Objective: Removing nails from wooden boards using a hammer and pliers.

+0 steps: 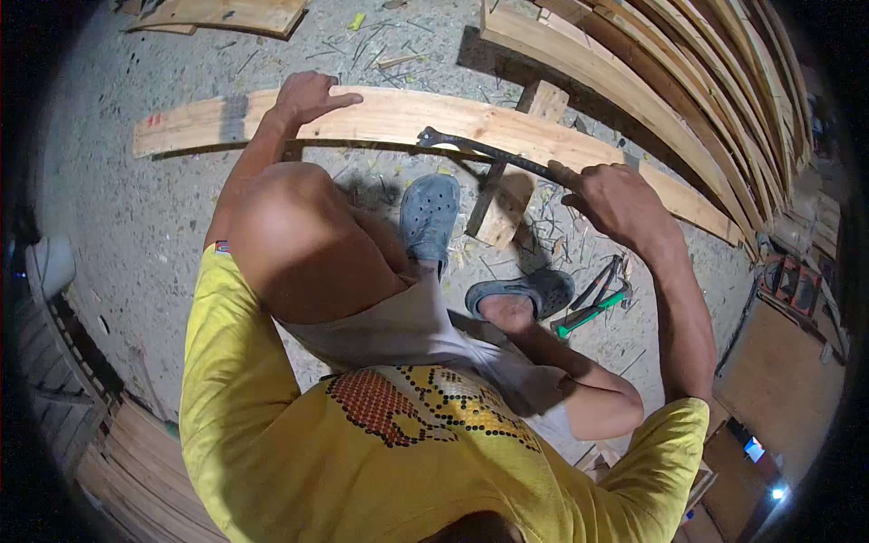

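Note:
A long pale wooden board [400,115] lies across in front of me, resting on a short wood block [509,197]. My left hand [309,98] grips the board's far edge left of its middle, thumb along the top face. In my right hand [614,197] is a dark metal pry bar [495,151]. Its clawed end reaches left over the board's near edge; whether it touches the wood I cannot tell. By my right foot, a green-handled claw hammer [590,315] and dark-handled pincers [601,282] lie on the concrete floor.
Many boards are stacked at the upper right [652,81]. Loose nails [380,47] litter the floor beyond the board and around the block. A wood panel [224,15] lies at the upper left. More planks [142,468] are at the lower left. A lit lamp [777,493] shines at the lower right.

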`<state>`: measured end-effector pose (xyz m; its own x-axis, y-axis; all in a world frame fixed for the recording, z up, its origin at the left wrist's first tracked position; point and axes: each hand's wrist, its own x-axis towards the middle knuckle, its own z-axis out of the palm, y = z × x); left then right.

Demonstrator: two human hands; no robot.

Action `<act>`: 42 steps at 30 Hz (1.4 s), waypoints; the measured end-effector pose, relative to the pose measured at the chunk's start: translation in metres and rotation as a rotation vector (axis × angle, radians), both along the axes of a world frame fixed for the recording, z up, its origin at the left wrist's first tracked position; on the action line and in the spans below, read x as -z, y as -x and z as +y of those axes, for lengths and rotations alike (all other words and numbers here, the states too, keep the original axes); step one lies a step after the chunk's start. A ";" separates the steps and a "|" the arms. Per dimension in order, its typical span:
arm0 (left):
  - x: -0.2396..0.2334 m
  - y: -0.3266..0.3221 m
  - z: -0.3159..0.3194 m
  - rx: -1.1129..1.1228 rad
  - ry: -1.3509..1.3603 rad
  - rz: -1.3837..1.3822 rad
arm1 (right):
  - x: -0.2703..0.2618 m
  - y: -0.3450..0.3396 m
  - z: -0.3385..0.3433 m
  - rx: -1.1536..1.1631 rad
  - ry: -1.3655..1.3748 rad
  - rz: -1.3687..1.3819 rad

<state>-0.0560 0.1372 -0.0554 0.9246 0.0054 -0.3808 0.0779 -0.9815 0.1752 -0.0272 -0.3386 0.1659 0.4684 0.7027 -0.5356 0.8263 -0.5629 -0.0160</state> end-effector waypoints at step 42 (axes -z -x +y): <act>0.027 0.009 -0.102 -0.052 -0.025 -0.457 | -0.017 -0.018 -0.120 0.128 0.184 -0.056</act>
